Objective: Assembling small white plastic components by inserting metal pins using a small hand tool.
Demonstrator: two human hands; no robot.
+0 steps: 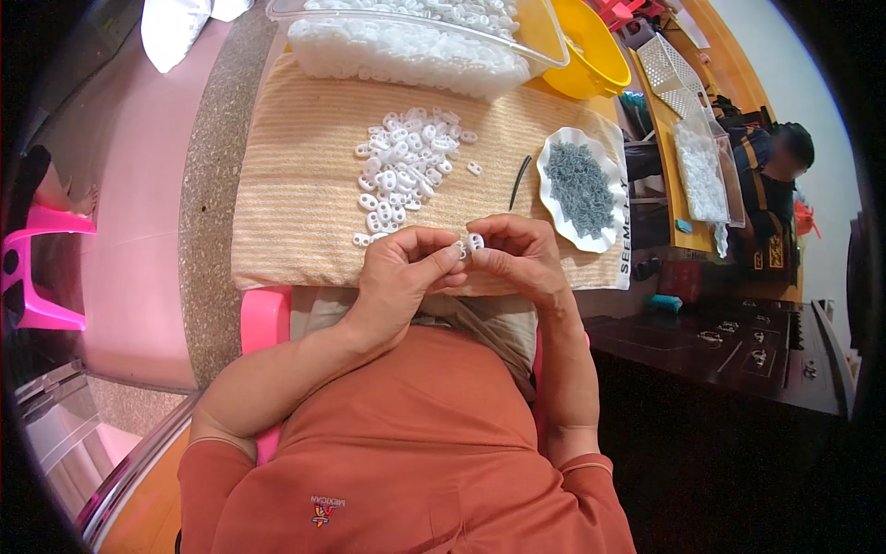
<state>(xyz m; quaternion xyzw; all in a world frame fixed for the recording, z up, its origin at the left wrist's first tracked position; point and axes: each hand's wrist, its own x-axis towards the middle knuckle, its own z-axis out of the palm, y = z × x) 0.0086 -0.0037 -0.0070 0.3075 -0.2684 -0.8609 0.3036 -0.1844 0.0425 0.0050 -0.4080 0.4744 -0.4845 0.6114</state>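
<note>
Just past the near edge of the towel-covered table, both hands meet at fingertip height. My right hand (524,263) is closed, its thumb and forefinger pinching a small white oval plastic piece with two holes (475,243). Close beside it, my left hand (404,270) is closed on a tiny pale piece (461,249), partly hidden by the fingertips; its kind is unclear. Beyond my left hand lies a loose pile of white two-hole plastic pieces (406,162). One single white piece (474,169) sits apart from the pile, to its right.
A scalloped white plate (548,198) of small grey pieces stands at the right, beside a thin black strip (520,183). At the back are a clear bin (544,46) of white pieces and a yellow basin (614,74). Another person (775,175) sits far right; a pink stool (46,286) stands left.
</note>
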